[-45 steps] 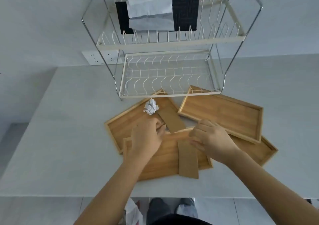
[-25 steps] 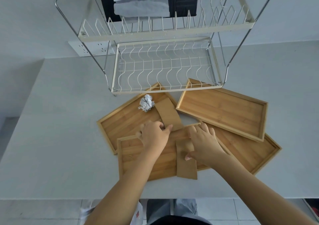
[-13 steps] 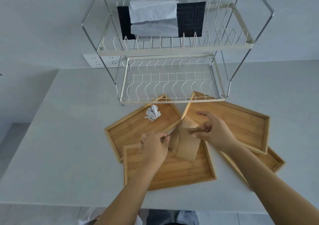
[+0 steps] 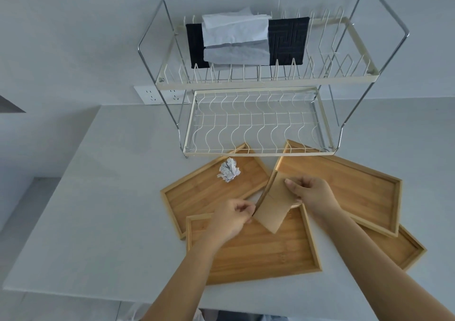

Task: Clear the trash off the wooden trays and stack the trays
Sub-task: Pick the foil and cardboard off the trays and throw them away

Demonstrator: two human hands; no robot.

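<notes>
Several wooden trays lie overlapping on the white table: a near tray point(image 4: 258, 254), a left tray point(image 4: 197, 195) holding a crumpled foil ball point(image 4: 229, 170), a right tray point(image 4: 344, 188) and one under it point(image 4: 396, 249). My right hand point(image 4: 312, 195) pinches a brown cardboard piece point(image 4: 273, 210), lifted above the near tray. My left hand point(image 4: 231, 218) grips a second cardboard strip point(image 4: 267, 188), seen edge-on beside the first.
A two-tier wire dish rack point(image 4: 256, 121) stands behind the trays, its lower shelf overhanging their far corners. A black cloth point(image 4: 288, 40) and white paper point(image 4: 236, 37) rest on its top tier. A wall socket point(image 4: 152, 95) is behind. The table's front edge runs near me.
Both cardboard pieces have come up off the trays into my hands and been brought together upright over the near tray. The foil ball has stayed put.
</notes>
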